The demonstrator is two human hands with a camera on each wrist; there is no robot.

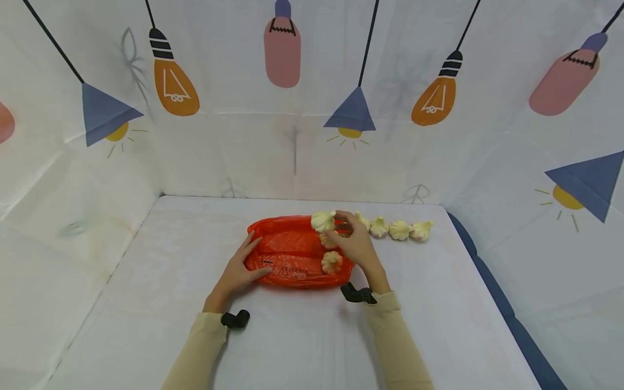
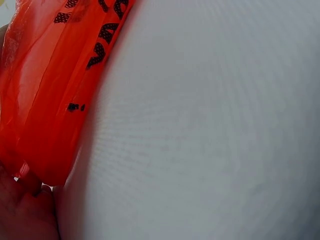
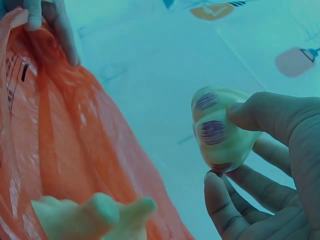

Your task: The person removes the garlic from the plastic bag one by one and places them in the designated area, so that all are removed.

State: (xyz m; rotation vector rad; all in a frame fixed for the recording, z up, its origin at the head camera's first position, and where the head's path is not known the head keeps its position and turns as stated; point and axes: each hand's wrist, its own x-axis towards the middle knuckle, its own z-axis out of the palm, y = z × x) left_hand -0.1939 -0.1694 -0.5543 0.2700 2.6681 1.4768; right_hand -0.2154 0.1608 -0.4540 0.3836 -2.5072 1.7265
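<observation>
The right hand (image 1: 358, 242) grasps a garlic bulb (image 1: 322, 221) between thumb and fingertips, over the far right part of the red bag (image 1: 290, 245); in the right wrist view this bulb shows purple streaks, with the thumb pressed on its side. The left hand (image 1: 240, 272) grasps the left edge of the bag, its thumb lying over the near side and its fingers along the far left side. Two more bulbs sit in the right part of the bag: a lower bulb (image 1: 332, 262) towards the near edge, and an upper bulb (image 1: 328, 240) beyond it, partly covered by the right hand. To the right of the bag, a row of four bulbs (image 1: 400, 231) runs along the desk (image 1: 297, 346), the leftmost partly behind the right hand. Black lettering (image 2: 104, 42) marks the near side of the bag. Beyond the bag, past the desk, hangs a white cloth (image 1: 234, 151) printed with lamps and light bulbs. Both sleeves (image 1: 199, 346) are beige.
</observation>
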